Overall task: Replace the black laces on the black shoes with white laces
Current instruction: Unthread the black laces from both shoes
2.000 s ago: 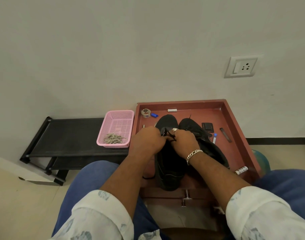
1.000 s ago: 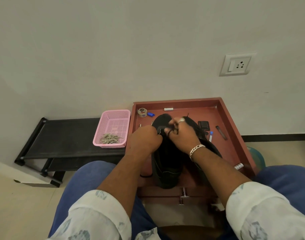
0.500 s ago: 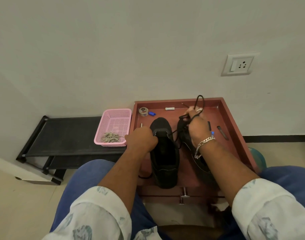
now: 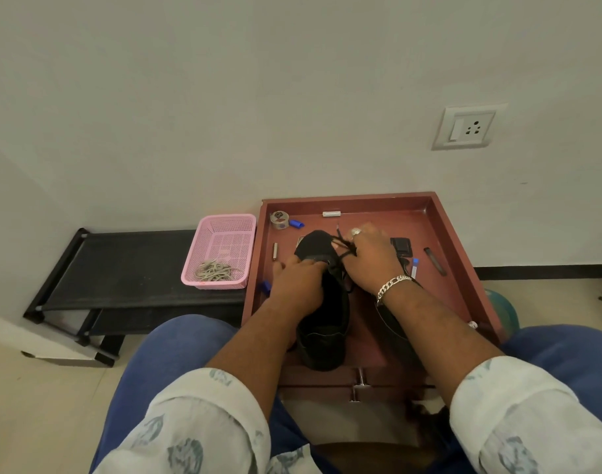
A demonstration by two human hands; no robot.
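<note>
My left hand (image 4: 297, 280) grips the tongue end of the left shoe (image 4: 323, 319), which lies toe-away in the red tray (image 4: 463, 268). My right hand (image 4: 369, 258), ringed and braceleted, pinches the black lace (image 4: 342, 248) and holds it taut above the eyelets. The right shoe (image 4: 393, 331) lies just beside, mostly under my forearm. White laces (image 4: 215, 271) sit coiled in the pink basket (image 4: 224, 234) on the black rack (image 4: 128, 265), left of the tray.
</note>
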